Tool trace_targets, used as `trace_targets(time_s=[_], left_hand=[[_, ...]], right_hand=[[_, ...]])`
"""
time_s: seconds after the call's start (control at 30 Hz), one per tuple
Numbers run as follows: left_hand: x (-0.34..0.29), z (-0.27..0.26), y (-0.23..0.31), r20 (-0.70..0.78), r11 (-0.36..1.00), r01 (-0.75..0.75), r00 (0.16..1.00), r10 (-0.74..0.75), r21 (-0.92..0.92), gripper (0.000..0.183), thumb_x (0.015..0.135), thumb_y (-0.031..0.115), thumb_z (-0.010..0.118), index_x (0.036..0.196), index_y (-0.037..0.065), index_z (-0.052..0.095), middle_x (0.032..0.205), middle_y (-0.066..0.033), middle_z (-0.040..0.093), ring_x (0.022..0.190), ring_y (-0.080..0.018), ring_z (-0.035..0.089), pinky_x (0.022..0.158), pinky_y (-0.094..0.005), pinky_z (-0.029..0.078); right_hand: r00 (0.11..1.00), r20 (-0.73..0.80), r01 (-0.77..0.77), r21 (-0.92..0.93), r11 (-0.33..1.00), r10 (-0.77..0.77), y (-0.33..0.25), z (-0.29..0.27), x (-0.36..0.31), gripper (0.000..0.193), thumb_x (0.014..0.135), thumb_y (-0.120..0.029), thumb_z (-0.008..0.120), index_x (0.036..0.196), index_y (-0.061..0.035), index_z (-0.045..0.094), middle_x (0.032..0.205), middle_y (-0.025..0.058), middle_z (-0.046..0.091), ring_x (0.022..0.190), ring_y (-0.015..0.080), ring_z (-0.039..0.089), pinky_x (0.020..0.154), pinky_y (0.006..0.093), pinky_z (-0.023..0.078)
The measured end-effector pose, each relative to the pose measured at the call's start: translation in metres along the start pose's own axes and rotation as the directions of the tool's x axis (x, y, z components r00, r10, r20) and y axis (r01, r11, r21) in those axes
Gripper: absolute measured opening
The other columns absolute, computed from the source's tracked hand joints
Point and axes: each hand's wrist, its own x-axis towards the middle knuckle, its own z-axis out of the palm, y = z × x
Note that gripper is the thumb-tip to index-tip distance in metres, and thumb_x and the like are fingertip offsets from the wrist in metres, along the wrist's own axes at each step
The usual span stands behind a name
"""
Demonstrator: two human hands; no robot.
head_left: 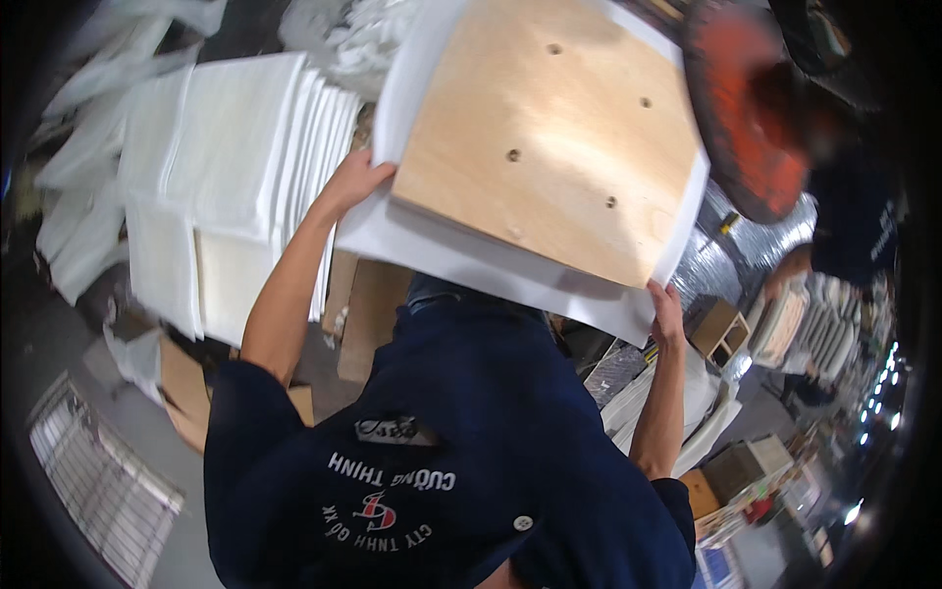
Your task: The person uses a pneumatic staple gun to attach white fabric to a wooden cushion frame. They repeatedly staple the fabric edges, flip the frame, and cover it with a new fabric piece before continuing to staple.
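Note:
A pale plywood panel (554, 118) with several round holes lies on a larger white foam sheet (461, 253), whose margins show along its left, near and right sides. My left hand (355, 185) is closed on the sheet's left edge, its thumb close to the panel's left corner. At the panel's near right corner my right hand (667, 312) is closed on the sheet's edge, fingertips by the wood. Whether either hand also bears the panel's weight, I cannot tell. The sheet's underside and whatever supports it are hidden.
A tall stack of white foam sheets (231, 147) stands on my left, beside loose white wrapping (83, 226) and cardboard (182, 383). At right are a worn orange round thing with a dark rim (736, 108), a person in a dark shirt (852, 226) and stacked pale parts (810, 329).

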Motion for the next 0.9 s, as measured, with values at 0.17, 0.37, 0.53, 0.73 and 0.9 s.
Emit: trace_targets(time_s=[0.17,0.37,0.53,0.73,0.9], left_hand=[[-0.018,0.006,0.006,0.017,0.944,0.011,1.0,-0.006,-0.329,0.051,0.098,0.022,0.06,0.141,-0.003,0.052,0.129,-0.015,0.066,0.116,-0.0214,0.063,0.1,-0.0346,0.048],[-0.035,0.012,0.033,0.0,0.937,-0.006,1.0,0.006,-0.349,0.068,0.1,0.023,0.057,0.158,0.001,0.027,0.15,-0.0162,0.047,0.137,-0.0245,0.046,0.115,-0.0376,0.036],[-0.036,0.017,0.015,-0.08,0.967,-0.08,0.995,0.062,-0.24,0.062,0.1,0.028,0.058,0.15,-0.002,0.036,0.141,-0.0182,0.053,0.132,-0.0253,0.05,0.111,-0.0372,0.04],[-0.007,-0.025,0.026,-0.227,0.947,0.014,0.972,0.063,0.32,0.057,0.096,0.038,0.066,0.135,-0.002,0.054,0.113,-0.0231,0.07,0.104,-0.0287,0.069,0.095,-0.038,0.051],[0.113,-0.017,0.019,-0.396,0.96,-0.278,0.879,0.267,0.028,0.055,0.091,0.038,0.073,0.126,-0.003,0.062,0.102,-0.0194,0.072,0.095,-0.0269,0.069,0.085,-0.0368,0.053]], right_hand=[[0.992,0.092,-0.115,0.453,0.884,0.082,0.032,-0.004,-0.018,0.046,0.097,-0.032,0.061,0.13,-0.0002,0.06,0.115,0.0128,0.07,0.097,0.026,0.069,0.085,0.0382,0.057],[0.997,0.015,-0.07,0.623,0.779,0.078,0.049,0.044,-0.036,0.057,0.097,-0.044,0.061,0.135,-0.0018,0.057,0.113,0.0111,0.07,0.102,0.0253,0.068,0.088,0.0391,0.055],[0.991,-0.073,0.118,0.034,0.992,-0.115,0.029,0.062,-0.044,0.06,0.099,-0.043,0.064,0.138,0.0015,0.056,0.116,0.0086,0.068,0.108,0.0208,0.062,0.093,0.037,0.05],[0.915,-0.134,0.201,-0.668,0.716,-0.381,0.004,-0.049,0.035,0.06,0.101,-0.041,0.062,0.141,0.0036,0.056,0.112,0.0116,0.072,0.092,0.0233,0.069,0.084,0.0354,0.054],[0.881,-0.207,0.399,-0.162,0.903,-0.426,-0.08,0.002,0.089,0.053,0.1,-0.037,0.064,0.131,0.0048,0.06,0.111,0.0114,0.072,0.093,0.0207,0.068,0.082,0.0337,0.054]])
